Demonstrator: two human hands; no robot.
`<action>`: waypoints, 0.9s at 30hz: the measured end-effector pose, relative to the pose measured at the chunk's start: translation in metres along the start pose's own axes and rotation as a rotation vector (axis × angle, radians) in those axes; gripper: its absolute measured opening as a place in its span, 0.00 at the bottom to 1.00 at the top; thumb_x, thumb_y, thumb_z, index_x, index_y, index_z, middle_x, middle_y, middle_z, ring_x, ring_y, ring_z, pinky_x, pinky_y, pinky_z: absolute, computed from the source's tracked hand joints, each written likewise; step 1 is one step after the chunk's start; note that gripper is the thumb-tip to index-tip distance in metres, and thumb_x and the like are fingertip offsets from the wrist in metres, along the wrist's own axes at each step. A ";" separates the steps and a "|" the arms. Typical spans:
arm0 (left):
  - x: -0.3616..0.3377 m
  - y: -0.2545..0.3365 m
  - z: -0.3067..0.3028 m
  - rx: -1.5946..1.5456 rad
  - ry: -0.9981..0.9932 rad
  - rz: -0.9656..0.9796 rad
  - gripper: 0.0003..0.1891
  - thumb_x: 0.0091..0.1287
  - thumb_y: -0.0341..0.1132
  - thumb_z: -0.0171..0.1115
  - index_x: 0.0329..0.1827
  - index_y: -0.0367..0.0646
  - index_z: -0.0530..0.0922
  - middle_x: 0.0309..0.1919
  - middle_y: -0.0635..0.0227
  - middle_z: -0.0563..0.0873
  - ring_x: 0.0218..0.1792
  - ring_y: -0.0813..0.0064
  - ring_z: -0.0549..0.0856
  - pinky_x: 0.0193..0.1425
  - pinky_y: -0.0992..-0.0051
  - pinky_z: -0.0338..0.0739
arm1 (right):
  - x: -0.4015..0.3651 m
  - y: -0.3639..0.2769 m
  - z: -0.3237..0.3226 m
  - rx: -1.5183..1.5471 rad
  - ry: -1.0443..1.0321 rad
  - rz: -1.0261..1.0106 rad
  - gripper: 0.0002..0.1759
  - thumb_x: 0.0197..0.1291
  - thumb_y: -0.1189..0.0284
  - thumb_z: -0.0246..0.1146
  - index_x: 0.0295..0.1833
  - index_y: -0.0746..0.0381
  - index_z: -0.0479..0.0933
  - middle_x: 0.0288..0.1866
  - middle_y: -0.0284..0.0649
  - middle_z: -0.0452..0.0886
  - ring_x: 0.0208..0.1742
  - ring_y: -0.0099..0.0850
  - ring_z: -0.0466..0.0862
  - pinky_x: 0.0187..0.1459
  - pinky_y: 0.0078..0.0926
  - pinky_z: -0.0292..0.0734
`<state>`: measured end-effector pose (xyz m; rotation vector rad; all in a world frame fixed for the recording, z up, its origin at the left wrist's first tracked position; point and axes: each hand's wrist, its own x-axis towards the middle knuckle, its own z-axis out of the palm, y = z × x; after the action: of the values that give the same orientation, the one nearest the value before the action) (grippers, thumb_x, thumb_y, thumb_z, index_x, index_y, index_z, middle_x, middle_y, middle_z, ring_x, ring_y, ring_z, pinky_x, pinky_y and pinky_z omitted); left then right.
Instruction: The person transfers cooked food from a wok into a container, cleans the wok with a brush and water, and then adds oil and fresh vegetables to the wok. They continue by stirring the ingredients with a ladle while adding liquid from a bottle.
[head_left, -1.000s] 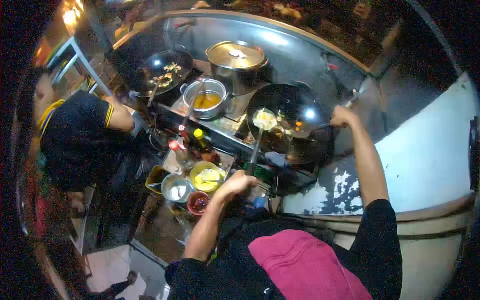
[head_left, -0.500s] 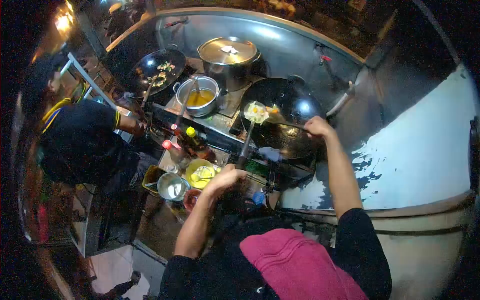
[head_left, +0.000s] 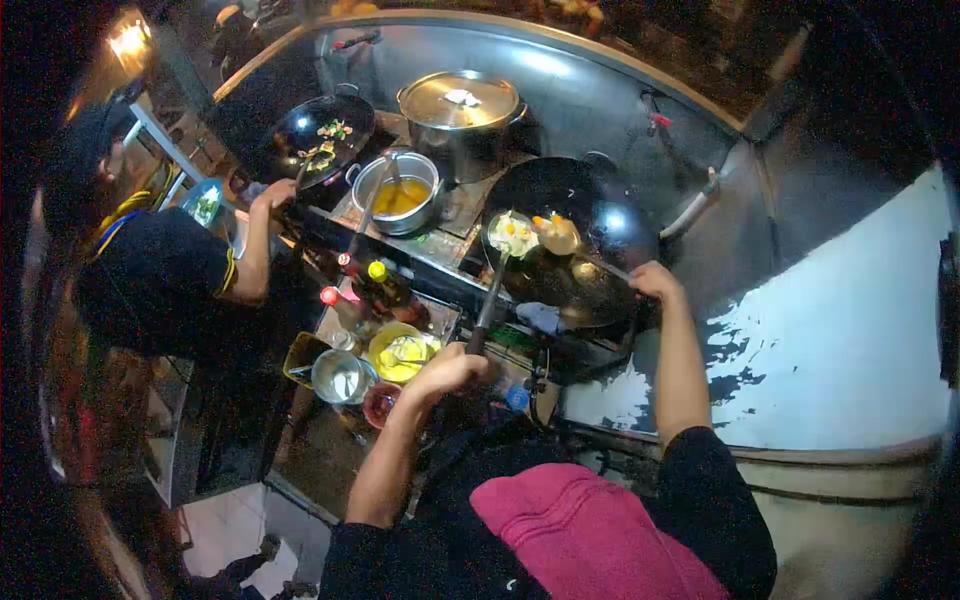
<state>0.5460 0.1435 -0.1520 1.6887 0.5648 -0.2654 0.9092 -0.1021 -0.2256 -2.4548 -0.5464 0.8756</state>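
My left hand is closed around the black grip of a long-handled utensil. Its round head, at the left side of the large black wok, carries pale food with an orange-yellow spot. In my right hand is the thin handle of a wok ladle. The ladle's rounded head lies over the wok, just right of the pale food, with orange bits at its upper edge. Dark liquid or oil shines in the wok bottom. A folded cloth lies by the wok's near rim.
Left of the wok stand a pot of yellow liquid and a large lidded pot. Sauce bottles, a yellow bowl and a metal bowl are nearer me. A co-worker works at another wok.
My right hand has shifted slightly right and down, and the ladle head has parted from the pale food. The co-worker's hand has moved up beside the other wok; a plate of food shows there.
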 end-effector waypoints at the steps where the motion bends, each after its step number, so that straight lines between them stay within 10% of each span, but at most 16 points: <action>1: 0.003 -0.005 0.000 0.001 0.007 -0.004 0.11 0.49 0.39 0.56 0.18 0.41 0.75 0.16 0.72 0.74 0.19 0.79 0.72 0.24 0.77 0.63 | 0.015 0.021 0.018 0.111 -0.035 -0.035 0.14 0.53 0.71 0.61 0.46 0.60 0.79 0.24 0.36 0.78 0.19 0.24 0.77 0.16 0.25 0.68; 2: 0.008 -0.016 0.001 0.035 -0.013 0.047 0.11 0.48 0.39 0.56 0.17 0.41 0.74 0.15 0.72 0.74 0.18 0.79 0.71 0.22 0.77 0.62 | -0.017 -0.018 0.026 0.098 -0.063 0.169 0.18 0.57 0.71 0.59 0.55 0.59 0.75 0.24 0.34 0.77 0.19 0.23 0.76 0.14 0.23 0.66; 3: 0.004 -0.008 0.002 0.021 0.027 -0.024 0.11 0.48 0.39 0.57 0.17 0.40 0.74 0.15 0.72 0.73 0.17 0.79 0.70 0.21 0.77 0.62 | -0.015 -0.012 0.043 0.294 -0.032 0.058 0.10 0.56 0.73 0.57 0.43 0.62 0.78 0.23 0.33 0.76 0.19 0.23 0.75 0.13 0.25 0.68; 16: 0.030 -0.011 0.009 0.092 0.155 -0.100 0.15 0.48 0.41 0.57 0.17 0.35 0.74 0.15 0.68 0.74 0.22 0.74 0.73 0.27 0.73 0.66 | 0.041 -0.024 0.096 0.688 0.361 -0.204 0.23 0.59 0.70 0.58 0.59 0.68 0.69 0.24 0.30 0.75 0.16 0.16 0.66 0.16 0.15 0.60; 25: 0.077 -0.025 0.015 0.008 -0.070 0.150 0.12 0.48 0.40 0.55 0.15 0.40 0.73 0.13 0.72 0.72 0.17 0.79 0.69 0.22 0.75 0.58 | 0.002 -0.019 0.046 0.443 0.402 -0.256 0.22 0.58 0.72 0.60 0.56 0.73 0.70 0.31 0.37 0.79 0.28 0.18 0.75 0.29 0.16 0.71; 27: 0.071 0.002 0.015 0.002 0.021 -0.040 0.12 0.48 0.40 0.55 0.15 0.40 0.73 0.13 0.71 0.73 0.17 0.78 0.69 0.22 0.74 0.58 | -0.023 -0.028 0.040 0.253 0.502 -0.226 0.21 0.57 0.71 0.60 0.56 0.69 0.72 0.33 0.42 0.81 0.32 0.27 0.80 0.35 0.23 0.74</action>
<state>0.6098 0.1444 -0.1873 1.6848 0.6142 -0.2777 0.8601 -0.0790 -0.2268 -2.2081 -0.4798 0.2057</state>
